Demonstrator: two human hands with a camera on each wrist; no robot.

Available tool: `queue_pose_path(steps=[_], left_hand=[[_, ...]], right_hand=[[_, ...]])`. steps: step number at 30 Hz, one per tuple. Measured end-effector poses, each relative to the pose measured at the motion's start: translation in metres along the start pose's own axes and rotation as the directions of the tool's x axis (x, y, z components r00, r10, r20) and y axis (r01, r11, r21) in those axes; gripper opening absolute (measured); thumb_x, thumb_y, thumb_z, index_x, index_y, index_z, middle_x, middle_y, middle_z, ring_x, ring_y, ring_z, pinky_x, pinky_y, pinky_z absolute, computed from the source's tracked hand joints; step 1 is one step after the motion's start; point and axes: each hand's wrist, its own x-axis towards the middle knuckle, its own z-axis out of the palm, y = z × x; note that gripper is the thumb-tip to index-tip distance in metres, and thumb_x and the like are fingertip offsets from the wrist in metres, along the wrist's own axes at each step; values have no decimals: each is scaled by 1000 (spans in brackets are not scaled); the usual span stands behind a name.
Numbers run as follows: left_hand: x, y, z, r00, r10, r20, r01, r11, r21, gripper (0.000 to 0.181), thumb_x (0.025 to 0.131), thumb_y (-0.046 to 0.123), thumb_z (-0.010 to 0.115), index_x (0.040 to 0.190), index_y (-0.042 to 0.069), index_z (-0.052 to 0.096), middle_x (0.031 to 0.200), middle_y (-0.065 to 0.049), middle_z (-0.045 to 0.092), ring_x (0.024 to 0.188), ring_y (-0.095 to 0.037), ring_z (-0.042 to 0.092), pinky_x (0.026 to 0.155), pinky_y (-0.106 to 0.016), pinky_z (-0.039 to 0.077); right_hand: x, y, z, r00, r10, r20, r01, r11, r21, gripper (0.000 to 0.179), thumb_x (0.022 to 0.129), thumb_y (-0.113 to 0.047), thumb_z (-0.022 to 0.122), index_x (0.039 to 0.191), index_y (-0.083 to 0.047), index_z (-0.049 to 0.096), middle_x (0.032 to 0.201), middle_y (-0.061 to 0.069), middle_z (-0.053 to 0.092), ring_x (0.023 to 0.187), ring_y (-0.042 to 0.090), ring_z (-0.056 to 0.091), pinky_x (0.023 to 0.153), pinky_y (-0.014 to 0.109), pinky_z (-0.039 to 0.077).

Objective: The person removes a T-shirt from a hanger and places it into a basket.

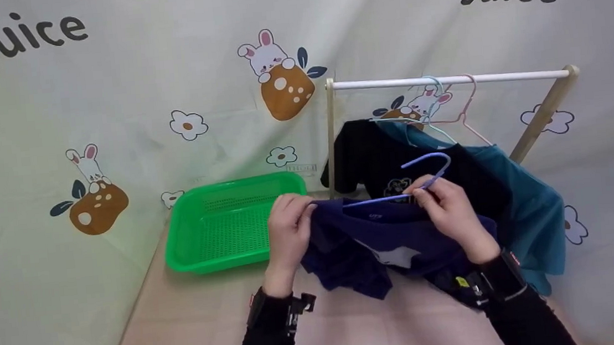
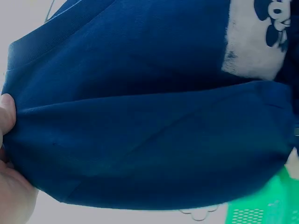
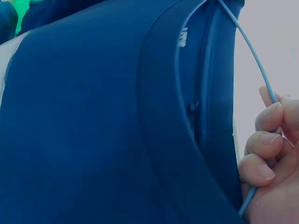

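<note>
A navy T-shirt (image 1: 341, 242) with a pale print on its front hangs between the two hands above the table. The left hand (image 1: 290, 226) pinches the shirt's shoulder beside the collar; in the left wrist view its thumb (image 2: 6, 114) lies against the cloth. With curled fingers, the right hand (image 1: 449, 210) grips a blue-violet hanger (image 1: 379, 200) below its hook. One arm of this hanger passes into the neck opening on the left hand's side. In the right wrist view the thin hanger wire (image 3: 254, 53) runs from the fingers into the collar (image 3: 161, 93).
A green perforated basket (image 1: 220, 263) stands at the table's back left. Behind the right hand, a rack with a white rail (image 1: 377, 83) bears a black T-shirt (image 1: 355, 151) on a light blue hanger and a teal T-shirt (image 1: 538, 208) by a pink hanger. A printed curtain (image 1: 137, 70) hangs behind.
</note>
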Motion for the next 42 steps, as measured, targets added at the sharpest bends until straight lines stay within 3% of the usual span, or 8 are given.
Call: queue_pose_path(steps=[8,15,25,32,42], left_hand=[[11,1,-16,997,7,-82,-7,1000,3,7,87,-2,71,90,4,73,86,-6,67,82,-26,59,79,-37,45],[20,-7,-27,988,-30,-154,35,999,24,7,87,-2,71,88,4,72,85,-8,67,83,-28,59,80,-38,45],[15,-19,-32,969,-113,-220,135,987,88,4,87,-1,71,87,3,72,83,-9,66,80,-28,59,76,-39,45],[11,-24,-34,956,-141,-256,175,978,114,4,87,-1,71,87,3,72,82,-9,66,79,-27,60,74,-40,46],[-2,-28,-17,981,-145,-130,160,981,109,4,89,1,70,88,4,73,85,-8,67,82,-27,61,77,-40,47]], right_hand=[[12,-30,-12,999,30,-22,-29,998,60,18,87,22,55,89,9,66,70,12,54,62,10,46,61,19,37],[11,-22,-15,997,71,-40,-66,992,106,17,90,20,53,90,10,66,70,13,53,63,10,46,61,19,37],[3,-4,-13,985,169,-40,-157,963,222,17,96,15,47,95,13,65,69,11,50,58,10,43,56,21,35],[0,18,-10,964,261,-56,-208,866,456,20,101,7,43,99,19,59,67,7,48,56,15,42,53,22,35],[-3,25,5,942,336,-1,-285,803,524,20,101,2,50,103,19,61,77,3,63,64,10,56,56,19,48]])
